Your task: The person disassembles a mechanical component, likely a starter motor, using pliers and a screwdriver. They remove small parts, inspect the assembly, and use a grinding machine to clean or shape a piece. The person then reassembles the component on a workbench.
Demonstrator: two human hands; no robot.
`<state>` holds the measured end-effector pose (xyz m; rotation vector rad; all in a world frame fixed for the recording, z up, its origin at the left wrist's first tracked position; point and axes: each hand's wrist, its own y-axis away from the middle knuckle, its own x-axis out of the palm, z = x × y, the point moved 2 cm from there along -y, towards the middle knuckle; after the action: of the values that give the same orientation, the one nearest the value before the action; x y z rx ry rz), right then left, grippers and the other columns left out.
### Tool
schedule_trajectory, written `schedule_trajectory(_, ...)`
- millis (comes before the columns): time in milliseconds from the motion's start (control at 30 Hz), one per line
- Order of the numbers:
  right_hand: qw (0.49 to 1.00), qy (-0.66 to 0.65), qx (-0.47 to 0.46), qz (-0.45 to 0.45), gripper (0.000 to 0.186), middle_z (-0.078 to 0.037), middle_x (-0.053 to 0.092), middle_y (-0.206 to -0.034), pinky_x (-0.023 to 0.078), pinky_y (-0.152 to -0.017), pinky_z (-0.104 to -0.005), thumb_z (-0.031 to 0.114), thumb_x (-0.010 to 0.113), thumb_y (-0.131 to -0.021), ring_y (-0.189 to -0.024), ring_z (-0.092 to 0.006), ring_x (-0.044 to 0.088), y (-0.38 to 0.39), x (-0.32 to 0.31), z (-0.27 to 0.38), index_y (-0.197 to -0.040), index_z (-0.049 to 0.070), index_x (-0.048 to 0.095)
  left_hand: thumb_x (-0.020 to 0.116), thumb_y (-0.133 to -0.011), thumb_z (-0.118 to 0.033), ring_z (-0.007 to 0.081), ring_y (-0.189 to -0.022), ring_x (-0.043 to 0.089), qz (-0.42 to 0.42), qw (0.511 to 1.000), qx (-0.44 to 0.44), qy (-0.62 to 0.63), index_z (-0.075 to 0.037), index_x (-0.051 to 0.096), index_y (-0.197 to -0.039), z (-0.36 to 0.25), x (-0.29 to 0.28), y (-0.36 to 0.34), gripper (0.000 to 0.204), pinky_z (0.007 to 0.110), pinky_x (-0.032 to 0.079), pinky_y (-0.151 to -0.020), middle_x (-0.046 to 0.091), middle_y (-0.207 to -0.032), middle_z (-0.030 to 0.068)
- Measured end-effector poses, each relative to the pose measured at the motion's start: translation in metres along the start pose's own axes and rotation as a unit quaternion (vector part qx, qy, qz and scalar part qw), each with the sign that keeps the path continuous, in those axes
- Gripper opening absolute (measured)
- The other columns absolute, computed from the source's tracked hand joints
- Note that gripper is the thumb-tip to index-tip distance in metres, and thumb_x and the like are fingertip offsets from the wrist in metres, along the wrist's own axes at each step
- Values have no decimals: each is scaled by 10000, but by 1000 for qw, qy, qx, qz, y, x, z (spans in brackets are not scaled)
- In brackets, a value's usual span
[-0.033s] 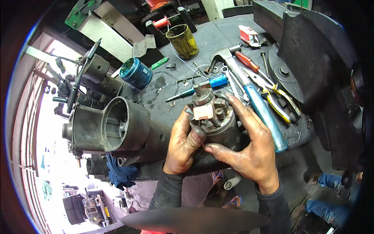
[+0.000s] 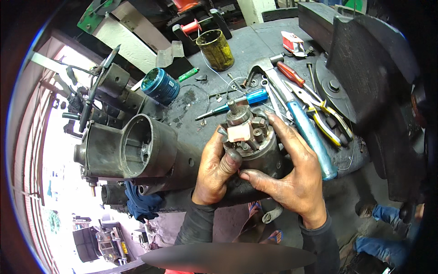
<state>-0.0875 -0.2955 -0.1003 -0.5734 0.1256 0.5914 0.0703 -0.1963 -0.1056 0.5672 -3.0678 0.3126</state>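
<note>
Both my hands are closed round a dark cylindrical motor, apparently a starter motor, held upright at the bench's near edge. My left hand grips its left side, thumb at the top rim. My right hand wraps its right side, with the fingers at the far rim and the thumb across the front. On the motor's exposed end are a splined shaft with a bearing, a pale rectangular block and several small metal fittings. The lower part of the motor is hidden by my hands.
Left of my hands lies a large hollow metal housing. Beyond are a blue tub, a yellow-stained can and a blue screwdriver. A hammer and yellow-black pliers lie to the right, near a dark upright plate.
</note>
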Motion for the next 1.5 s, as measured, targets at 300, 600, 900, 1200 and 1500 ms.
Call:
schedule_trajectory(300,1000,10,14,-2,939,-254,665,-1365,535,-1069,-452,249,984,-689,-1251,-417,674,0,5,5,-1490,-12,570,767,-944,-589,219,-1386,512,24,995,-58,81,44,395,-1587,6,-9,-2,976,367,375,-1188,558,-1492,130)
schedule_trajectory(600,999,29,22,5,1003,-259,640,-1417,506,-1122,-448,262,1002,-673,-1310,-375,650,-2,9,4,-1503,-58,540,755,-956,-582,229,-1433,469,17,993,-66,94,49,364,-1610,7,-12,-3,990,369,346,-1209,522,-1532,143)
schedule_trajectory(900,999,44,-3,30,1013,-255,639,-1420,505,-1121,-440,240,1000,-665,-1307,-365,652,3,4,2,-1514,-51,532,798,-924,-567,241,-1438,481,21,995,-60,77,47,366,-1598,6,-11,0,1009,378,355,-1213,527,-1527,152)
schedule_trajectory(1200,995,-49,45,76,935,-244,650,-1430,495,-1148,-468,327,1022,-665,-1386,-401,605,31,-19,5,-1441,39,586,945,-829,-361,304,-1458,497,32,998,9,53,44,353,-1592,14,13,39,1047,429,382,-1219,516,-1557,207)
schedule_trajectory(1500,984,-6,78,159,957,-271,646,-1416,531,-1097,-480,360,1029,-658,-1338,-418,642,22,-29,8,-1395,91,482,1012,-741,-302,373,-1412,566,56,997,45,1,-17,479,-1419,9,1,30,909,480,459,-1168,560,-1507,304)
